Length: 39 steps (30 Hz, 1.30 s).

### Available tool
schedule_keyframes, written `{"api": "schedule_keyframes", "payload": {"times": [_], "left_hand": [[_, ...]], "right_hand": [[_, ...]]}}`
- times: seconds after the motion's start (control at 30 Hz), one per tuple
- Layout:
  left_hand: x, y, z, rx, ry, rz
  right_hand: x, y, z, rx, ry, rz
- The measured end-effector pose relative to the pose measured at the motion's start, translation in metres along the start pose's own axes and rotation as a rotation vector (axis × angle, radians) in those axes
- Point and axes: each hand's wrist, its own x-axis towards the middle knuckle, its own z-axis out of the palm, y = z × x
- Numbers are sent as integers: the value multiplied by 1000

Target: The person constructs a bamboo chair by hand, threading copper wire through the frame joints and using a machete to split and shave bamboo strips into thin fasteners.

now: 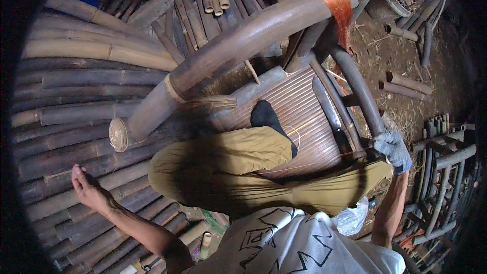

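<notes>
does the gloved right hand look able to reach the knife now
Probably yes: the right hand is near the knife, whose blade lies uncovered, though the curved pole runs between them, so reaching over may be needed.

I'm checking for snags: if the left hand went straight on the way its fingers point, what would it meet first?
Probably the dark bamboo poles at far left: the left hand points forward and slightly left across them, though it might pass above; depth is unclear.

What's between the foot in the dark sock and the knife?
Brown slats, plus a thin pale loop near the sock. The head view shows it.
</notes>
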Motion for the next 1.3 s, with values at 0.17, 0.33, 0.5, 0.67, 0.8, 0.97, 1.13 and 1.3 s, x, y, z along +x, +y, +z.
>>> {"api": "schedule_keyframes", "payload": {"times": [0.17, 0.33, 0.5, 0.67, 0.8, 0.97, 1.13, 1.3], "left_hand": [[57, 40, -42, 104, 134, 85], [-91, 151, 56, -268, -558, -56], [-197, 193, 152, -314, -1695, -167], [-186, 127, 140, -527, -1148, -248], [-142, 117, 110, -579, -988, -445], [-137, 97, 89, -448, -869, -455], [-118, 96, 75, -82, -792, -201], [-131, 144, 91, 135, -561, 540]], "right_hand": [[-12, -7, 0, -76, 83, 29], [-3, -128, 90, -476, -21, -528], [14, -210, 178, -547, 62, -942], [45, -179, 169, -233, -173, -702], [45, -136, 136, 62, -325, -379], [42, -119, 125, 207, -92, -201], [45, -118, 106, 174, 124, -178], [34, -124, 134, -171, 59, -661]]}}
